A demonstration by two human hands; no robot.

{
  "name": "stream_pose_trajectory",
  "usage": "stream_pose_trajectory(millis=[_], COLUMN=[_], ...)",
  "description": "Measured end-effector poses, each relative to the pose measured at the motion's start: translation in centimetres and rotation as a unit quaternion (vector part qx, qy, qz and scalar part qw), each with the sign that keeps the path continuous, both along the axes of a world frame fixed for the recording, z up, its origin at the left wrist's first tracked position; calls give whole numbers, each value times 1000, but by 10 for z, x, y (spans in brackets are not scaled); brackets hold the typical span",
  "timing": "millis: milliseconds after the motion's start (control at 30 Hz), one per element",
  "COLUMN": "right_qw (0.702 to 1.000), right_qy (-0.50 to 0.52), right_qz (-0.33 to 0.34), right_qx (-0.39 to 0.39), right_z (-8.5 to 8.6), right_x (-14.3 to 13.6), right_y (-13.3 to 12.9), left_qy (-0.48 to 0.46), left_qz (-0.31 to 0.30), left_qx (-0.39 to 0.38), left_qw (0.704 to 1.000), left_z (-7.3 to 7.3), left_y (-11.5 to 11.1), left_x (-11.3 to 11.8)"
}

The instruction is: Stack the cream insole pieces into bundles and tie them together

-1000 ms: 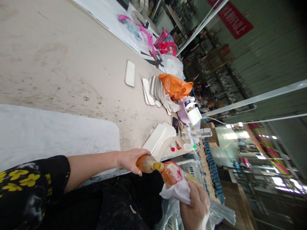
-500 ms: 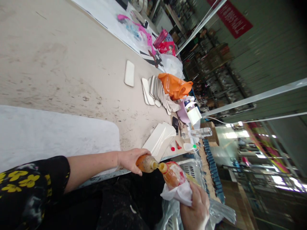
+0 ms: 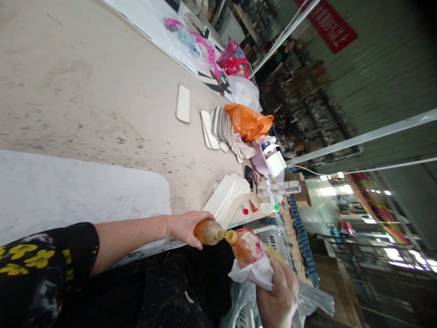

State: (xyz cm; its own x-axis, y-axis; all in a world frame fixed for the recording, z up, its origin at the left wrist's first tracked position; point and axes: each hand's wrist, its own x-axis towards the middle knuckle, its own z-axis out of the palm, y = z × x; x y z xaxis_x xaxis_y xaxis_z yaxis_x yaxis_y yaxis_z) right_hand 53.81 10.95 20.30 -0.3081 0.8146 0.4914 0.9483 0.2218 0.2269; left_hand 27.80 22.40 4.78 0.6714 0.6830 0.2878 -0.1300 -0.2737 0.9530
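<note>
My left hand [image 3: 186, 228] is closed round a small squeeze bottle [image 3: 208, 232] with amber contents and a smeared, cloudy shoulder. In my right hand [image 3: 280, 289] is a larger clear plastic bottle [image 3: 246, 248], also with amber contents and with red marks on its side. A white cloth or paper [image 3: 254, 274] wraps its lower part, between bottle and fingers. The two necks meet mouth to mouth, or nearly so; whether they touch I cannot tell. On the table just beyond my left hand lies a fan of white strips [image 3: 227, 193].
Across the table [image 3: 102, 91] are a stack of pale rounded pads [image 3: 223, 130], an orange bag [image 3: 247, 122], a phone [image 3: 249, 176], a clear bottle [image 3: 280, 188] and a red cap [image 3: 245, 211]. A plastic crate [image 3: 271, 238] stands below the edge. A person [image 3: 278, 57] is in the background.
Both hands keep their grip, and the bottles stay neck to neck with almost no movement. The view has shifted very slightly.
</note>
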Motion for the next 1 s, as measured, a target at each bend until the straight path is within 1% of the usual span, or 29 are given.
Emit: stream_pose_trajectory(millis=[100, 233, 367, 533, 700, 1000], right_qw=[1000, 1000, 1000, 999, 998, 997], right_qy=[-6, -10, 6, 31, 55, 64], right_qz=[-2, -4, -9, -18, -20, -37], right_qx=[-2, -3, 2, -18, -25, -22], right_z=[-3, -2, -3, -14, -26, -31], right_x=[0, 0, -1, -2, -2, 2], right_y=[-1, -1, -1, -2, -5, -8], left_qy=[-4, -6, -6, -14, 6, 37], left_qz=[0, -7, -8, -9, -6, 2], left_qx=[-1, -6, -7, -23, -19, -13], left_qw=[1000, 1000, 1000, 1000, 1000, 999], left_z=[-1, -2, 0, 4, 7, 8], left_y=[0, 0, 0, -1, 0, 0], left_x=[0, 1, 1, -1, -1, 0])
